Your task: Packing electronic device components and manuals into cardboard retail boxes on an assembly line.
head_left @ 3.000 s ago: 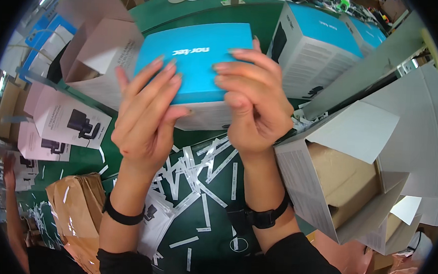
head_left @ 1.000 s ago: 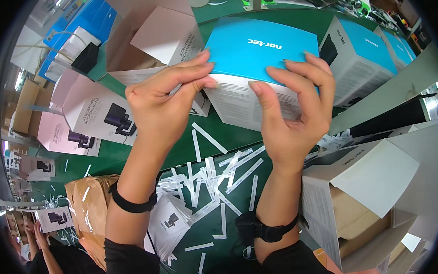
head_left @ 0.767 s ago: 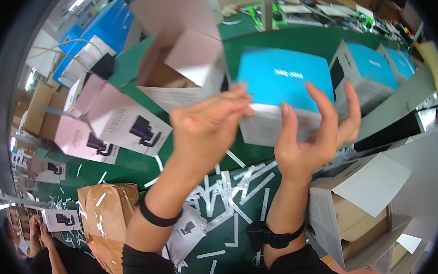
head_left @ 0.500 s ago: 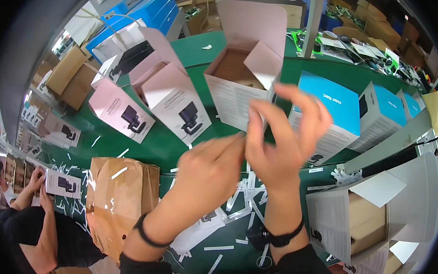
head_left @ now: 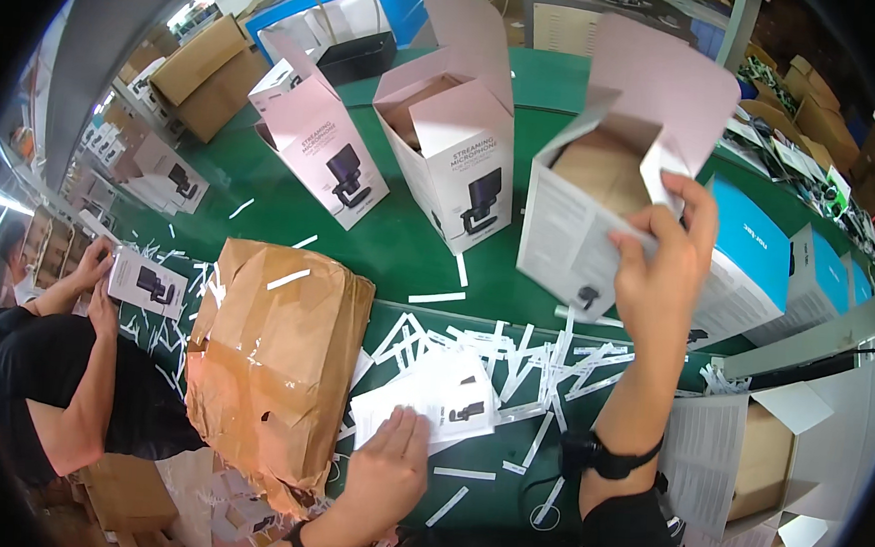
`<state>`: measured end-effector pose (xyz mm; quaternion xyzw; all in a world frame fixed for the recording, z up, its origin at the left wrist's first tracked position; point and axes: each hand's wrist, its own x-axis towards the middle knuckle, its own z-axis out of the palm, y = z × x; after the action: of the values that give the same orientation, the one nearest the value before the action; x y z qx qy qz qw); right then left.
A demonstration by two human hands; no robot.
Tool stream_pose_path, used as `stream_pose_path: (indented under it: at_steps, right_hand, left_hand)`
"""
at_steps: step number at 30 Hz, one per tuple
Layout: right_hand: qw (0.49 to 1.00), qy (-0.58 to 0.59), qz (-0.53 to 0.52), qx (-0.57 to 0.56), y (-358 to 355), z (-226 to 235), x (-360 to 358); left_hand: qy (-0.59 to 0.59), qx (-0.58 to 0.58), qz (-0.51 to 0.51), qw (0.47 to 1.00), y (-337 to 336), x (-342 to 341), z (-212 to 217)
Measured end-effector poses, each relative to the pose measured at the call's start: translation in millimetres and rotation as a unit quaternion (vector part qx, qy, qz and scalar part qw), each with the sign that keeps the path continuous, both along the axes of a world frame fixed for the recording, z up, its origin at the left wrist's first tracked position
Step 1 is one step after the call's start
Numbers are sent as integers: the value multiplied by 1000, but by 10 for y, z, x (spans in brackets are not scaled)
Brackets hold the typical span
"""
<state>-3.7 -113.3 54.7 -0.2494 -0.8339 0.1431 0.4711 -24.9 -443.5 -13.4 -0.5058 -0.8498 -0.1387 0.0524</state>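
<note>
My right hand (head_left: 665,262) grips an open white carton (head_left: 571,227) at its near right edge. Its thumb lies on the front face, the fingers reach up to a side flap, and the carton leans slightly. Brown cardboard shows inside, under a raised pinkish lid. Low in the middle, my left hand (head_left: 386,471) lies with its fingertips on a small stack of white printed leaflets (head_left: 464,408). Two more open cartons, a middle one (head_left: 468,190) and a left one (head_left: 339,162), stand farther left, each printed with a microphone picture.
A torn brown paper-wrapped package (head_left: 272,364) sits left of the leaflets. White paper strips (head_left: 552,366) litter the green table (head_left: 435,318). Blue-topped boxes (head_left: 749,258) stand at the right, with open cartons (head_left: 712,451) below. At left, a co-worker's hands hold a white box (head_left: 146,281).
My hands have parted: the left went down onto the leaflets, the right moved right and took hold of the open carton. The view has shifted, so the cartons appear farther right.
</note>
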Motion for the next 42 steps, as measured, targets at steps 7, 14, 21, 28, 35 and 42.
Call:
stream_pose_path:
  at_steps: [7, 14, 21, 28, 35, 42]
  right_hand:
    - [994, 30, 91, -57, -116, 76, 328]
    - [993, 99, -37, -47, -101, 93, 405]
    - [993, 98, 2, -72, -40, 82, 455]
    - [984, 169, -3, -52, 155, 106, 458]
    - [969, 238, 16, -67, 189, 100, 327]
    - [997, 71, 20, 34, 344, 1, 404]
  left_hand:
    - [-240, 263, 98, 929, 299, -415, 1027]
    - [-320, 530, -93, 779, 2299, -648, 1336]
    - [91, 352, -97, 926, 2597, -1167, 1037]
    - [-264, 213, -38, 940, 2543, -1362, 1166]
    - [-136, 374, -78, 914, 2728, -1017, 1045]
    - [-37, 291, -233, 927, 2721, -899, 720]
